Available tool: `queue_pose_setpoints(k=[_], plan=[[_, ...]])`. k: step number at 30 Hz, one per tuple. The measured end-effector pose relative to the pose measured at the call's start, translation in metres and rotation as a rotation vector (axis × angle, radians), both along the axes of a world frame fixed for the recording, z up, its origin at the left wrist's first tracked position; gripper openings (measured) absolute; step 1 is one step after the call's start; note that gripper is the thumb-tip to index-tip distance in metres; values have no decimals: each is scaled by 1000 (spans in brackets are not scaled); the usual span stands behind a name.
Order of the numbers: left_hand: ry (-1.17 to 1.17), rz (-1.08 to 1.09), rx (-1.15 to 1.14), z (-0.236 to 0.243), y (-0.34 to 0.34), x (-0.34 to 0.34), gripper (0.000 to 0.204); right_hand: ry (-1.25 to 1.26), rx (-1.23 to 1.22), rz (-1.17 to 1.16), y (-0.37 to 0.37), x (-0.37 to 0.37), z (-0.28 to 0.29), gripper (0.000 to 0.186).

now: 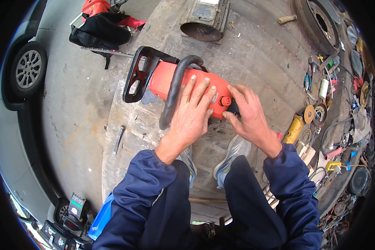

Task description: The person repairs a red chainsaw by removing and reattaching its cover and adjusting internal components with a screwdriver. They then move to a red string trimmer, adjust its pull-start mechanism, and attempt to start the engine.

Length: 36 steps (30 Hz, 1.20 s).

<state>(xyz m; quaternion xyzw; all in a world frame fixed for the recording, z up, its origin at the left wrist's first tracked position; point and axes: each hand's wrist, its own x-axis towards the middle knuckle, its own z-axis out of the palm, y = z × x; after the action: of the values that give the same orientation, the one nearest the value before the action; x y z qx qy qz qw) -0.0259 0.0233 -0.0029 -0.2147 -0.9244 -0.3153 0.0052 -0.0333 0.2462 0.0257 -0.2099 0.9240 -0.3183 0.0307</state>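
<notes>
Red chainsaw [164,77] just above view centre, toward 12 o'clock; guide bar [108,51] toward 10. My left grip [188,114] is open, fingers spread flat on the red cover. My right grip [249,113] clasps its 4 o'clock end, beside a red knob [225,101]. From the saw: metal strip [119,140] at 8, yellow grinder [294,130] at 4.

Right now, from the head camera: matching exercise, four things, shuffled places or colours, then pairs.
1. Left hand
2. Right hand
3. Angle grinder
4. Loose metal bar

A. Yellow body
B. Immediately right of the red knob
C. Lying below the black front guard in the picture
D. On the chainsaw's red cover

Pairs: 1-D, 2-B, 3-A, 4-C
</notes>
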Motion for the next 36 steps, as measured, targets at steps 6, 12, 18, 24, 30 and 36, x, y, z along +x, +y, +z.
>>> queue_pose_setpoints(k=[6,12,18,24,30,36], plan=[[0,14,20,0,1,0,66,59,-41,-1,-7,-3,-6,30],[3,23,42,-2,1,0,64,159,-3,110,-10,-4,-7,26],[-2,17,102,-7,-3,1,64,19,-28,-20,-14,0,-4,24],[-18,19,138,-10,-4,2,66,18,106,-32,-19,-4,-4,24],[-34,23,169,-12,-5,2,67,66,233,-47,-22,-7,-3,29],[-28,21,175,-14,-5,1,67,26,471,-73,-25,-15,-6,42]])
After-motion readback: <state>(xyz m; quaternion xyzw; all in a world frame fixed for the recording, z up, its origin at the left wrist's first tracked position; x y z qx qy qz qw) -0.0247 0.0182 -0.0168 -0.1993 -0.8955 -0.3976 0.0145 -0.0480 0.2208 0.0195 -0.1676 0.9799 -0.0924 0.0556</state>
